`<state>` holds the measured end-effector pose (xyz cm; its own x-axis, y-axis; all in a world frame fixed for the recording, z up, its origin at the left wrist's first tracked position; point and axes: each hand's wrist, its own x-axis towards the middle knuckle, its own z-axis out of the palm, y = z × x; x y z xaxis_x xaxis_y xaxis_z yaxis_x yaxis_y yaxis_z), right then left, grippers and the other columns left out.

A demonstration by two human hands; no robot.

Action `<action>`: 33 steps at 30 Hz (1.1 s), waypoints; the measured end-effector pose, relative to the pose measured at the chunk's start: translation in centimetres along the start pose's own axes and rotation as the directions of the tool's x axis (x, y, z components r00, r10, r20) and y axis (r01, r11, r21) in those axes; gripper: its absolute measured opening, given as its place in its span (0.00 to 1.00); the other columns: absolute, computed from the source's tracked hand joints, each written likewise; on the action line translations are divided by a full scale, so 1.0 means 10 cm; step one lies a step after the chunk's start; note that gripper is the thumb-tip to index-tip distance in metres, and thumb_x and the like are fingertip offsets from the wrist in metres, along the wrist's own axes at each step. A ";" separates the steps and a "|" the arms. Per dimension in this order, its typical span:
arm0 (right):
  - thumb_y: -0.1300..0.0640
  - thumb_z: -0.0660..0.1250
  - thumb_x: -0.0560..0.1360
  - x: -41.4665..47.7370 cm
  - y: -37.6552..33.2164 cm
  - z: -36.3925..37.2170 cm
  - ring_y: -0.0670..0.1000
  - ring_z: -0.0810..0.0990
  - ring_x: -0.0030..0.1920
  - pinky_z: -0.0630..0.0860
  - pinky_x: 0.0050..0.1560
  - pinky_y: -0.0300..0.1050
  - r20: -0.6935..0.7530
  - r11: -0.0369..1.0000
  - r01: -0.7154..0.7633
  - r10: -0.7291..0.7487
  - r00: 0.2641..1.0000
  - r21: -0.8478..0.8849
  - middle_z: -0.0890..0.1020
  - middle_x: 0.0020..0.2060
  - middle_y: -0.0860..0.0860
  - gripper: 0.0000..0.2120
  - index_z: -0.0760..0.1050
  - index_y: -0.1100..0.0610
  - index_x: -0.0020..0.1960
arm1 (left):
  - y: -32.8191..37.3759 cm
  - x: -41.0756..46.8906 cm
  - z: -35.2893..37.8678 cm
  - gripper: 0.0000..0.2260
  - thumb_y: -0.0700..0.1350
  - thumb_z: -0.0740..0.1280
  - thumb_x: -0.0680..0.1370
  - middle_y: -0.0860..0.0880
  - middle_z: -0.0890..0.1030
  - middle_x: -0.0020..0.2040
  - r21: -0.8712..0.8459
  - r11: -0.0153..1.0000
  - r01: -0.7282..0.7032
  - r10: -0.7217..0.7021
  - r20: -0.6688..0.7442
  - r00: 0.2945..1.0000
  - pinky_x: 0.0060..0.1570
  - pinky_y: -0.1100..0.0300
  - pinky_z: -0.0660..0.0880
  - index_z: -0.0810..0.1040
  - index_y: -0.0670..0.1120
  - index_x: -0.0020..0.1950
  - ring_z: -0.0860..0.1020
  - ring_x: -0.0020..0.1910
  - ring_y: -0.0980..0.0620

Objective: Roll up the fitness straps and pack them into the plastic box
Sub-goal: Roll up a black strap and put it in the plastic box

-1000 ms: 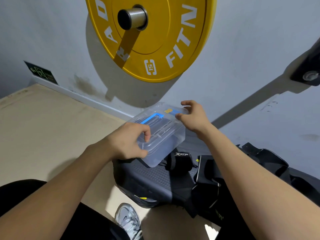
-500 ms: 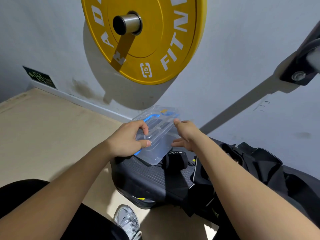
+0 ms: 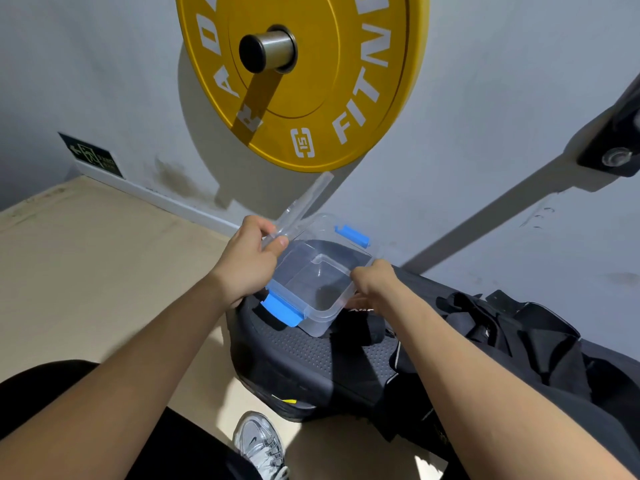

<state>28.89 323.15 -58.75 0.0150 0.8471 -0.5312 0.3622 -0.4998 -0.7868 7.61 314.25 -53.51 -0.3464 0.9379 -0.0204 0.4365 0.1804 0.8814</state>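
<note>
My left grip (image 3: 252, 265) pinched the one clear lid (image 3: 304, 202), tilted up; my right grip (image 3: 375, 284) clutched the plastic box (image 3: 322, 317) rim; two blue latches (image 3: 281, 311); one yellow plate (image 3: 311, 81) read "FITNE", "15".

Grey wall (image 3: 485, 98), beige, possibly wooden floor (image 3: 86, 271)

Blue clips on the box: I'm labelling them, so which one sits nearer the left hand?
The near-end blue clip, right below the left hand; the other clip sits on the box's far rim.

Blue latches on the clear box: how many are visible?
2. The far latch sits on the box's end farthest from the camera; the near latch hangs below the left hand. Others may be hidden.
</note>
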 end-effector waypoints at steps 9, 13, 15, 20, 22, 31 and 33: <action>0.56 0.64 0.82 0.13 0.00 -0.04 0.66 0.81 0.61 0.80 0.60 0.55 -0.308 0.986 0.080 -0.123 0.943 -0.148 0.80 0.63 0.63 0.17 0.76 0.67 0.65 | -0.31 0.16 0.08 0.09 0.49 0.58 0.89 0.46 0.78 0.58 -0.126 0.980 0.157 -0.181 -0.208 0.961 0.52 0.55 0.78 0.67 0.45 0.64 0.79 0.54 0.49; 0.57 0.61 0.82 0.16 -0.07 -0.08 0.60 0.73 0.49 0.72 0.51 0.49 -0.347 0.982 0.172 -0.189 0.919 -0.080 0.75 0.50 0.58 0.09 0.70 0.65 0.54 | -0.45 0.20 0.08 0.11 0.51 0.56 0.89 0.41 0.79 0.62 -0.226 0.936 0.271 -0.325 -0.252 0.912 0.61 0.38 0.82 0.67 0.44 0.64 0.82 0.58 0.41; 0.58 0.61 0.82 0.18 -0.07 -0.09 0.58 0.71 0.45 0.71 0.46 0.48 -0.337 0.978 0.196 -0.211 0.918 -0.078 0.73 0.42 0.54 0.07 0.67 0.60 0.46 | -0.54 0.19 0.13 0.10 0.50 0.57 0.89 0.39 0.79 0.60 -0.285 0.905 0.316 -0.382 -0.215 0.899 0.53 0.39 0.86 0.70 0.44 0.62 0.84 0.54 0.41; 0.61 0.60 0.81 0.16 -0.04 -0.07 0.55 0.70 0.37 0.66 0.34 0.44 -0.238 0.967 0.226 -0.248 0.939 -0.117 0.70 0.36 0.53 0.12 0.64 0.57 0.39 | -0.80 0.17 0.23 0.09 0.43 0.57 0.90 0.35 0.81 0.55 -0.307 0.847 0.434 -0.472 -0.060 0.879 0.45 0.42 0.87 0.74 0.44 0.54 0.86 0.46 0.36; 0.63 0.59 0.80 0.16 -0.05 -0.04 0.57 0.75 0.39 0.67 0.35 0.44 -0.202 0.963 0.238 -0.259 0.945 -0.123 0.69 0.35 0.54 0.13 0.62 0.55 0.38 | -0.87 0.18 0.25 0.11 0.42 0.57 0.89 0.34 0.81 0.54 -0.272 0.841 0.468 -0.489 -0.011 0.872 0.49 0.39 0.86 0.76 0.42 0.53 0.86 0.45 0.35; 0.59 0.65 0.77 0.16 -0.01 0.04 0.63 0.86 0.49 0.86 0.50 0.58 -0.121 0.982 0.143 -0.158 0.980 -0.126 0.82 0.54 0.61 0.14 0.74 0.66 0.60 | -0.93 0.21 0.28 0.13 0.36 0.61 0.87 0.40 0.81 0.64 -0.077 0.831 0.550 -0.547 0.067 0.835 0.51 0.48 0.86 0.77 0.41 0.70 0.82 0.57 0.44; 0.59 0.67 0.78 0.13 -0.03 0.06 0.68 0.88 0.47 0.87 0.48 0.63 -0.025 0.993 0.101 -0.103 0.994 -0.061 0.80 0.61 0.64 0.20 0.71 0.66 0.67 | -0.89 0.23 0.22 0.10 0.36 0.62 0.85 0.39 0.82 0.58 -0.110 0.807 0.580 -0.584 0.002 0.812 0.49 0.45 0.85 0.80 0.39 0.63 0.80 0.49 0.45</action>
<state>28.25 324.24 -59.40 0.0006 0.8983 -0.4394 0.4182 -0.3994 -0.8159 4.75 315.49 -62.45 -0.5345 0.6568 -0.5319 0.0602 0.6573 0.7512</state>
